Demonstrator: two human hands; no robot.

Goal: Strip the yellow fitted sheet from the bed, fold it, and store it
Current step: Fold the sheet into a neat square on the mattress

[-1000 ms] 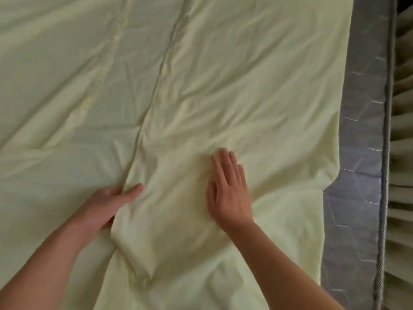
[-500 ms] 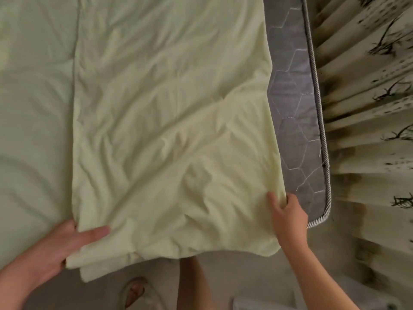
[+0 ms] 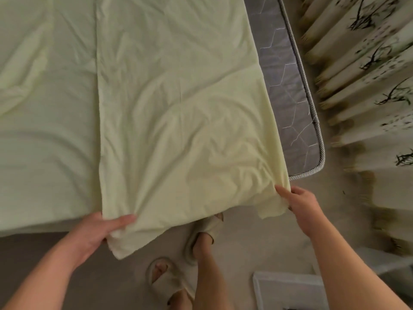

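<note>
While the yellow sheet lies folded over on the mattress, its near edge hanging past the foot, I see two hands on it: my left hand pinches the left corner, my right hand grips the right corner. Two slippers stand on the floor below; curtains hang right.

The pale yellow fitted sheet lies wrinkled across the bed, one layer doubled over another with a straight folded edge running lengthwise left of centre, its near end hanging off the bed's foot toward the floor in two drooping, pinched corners.
</note>
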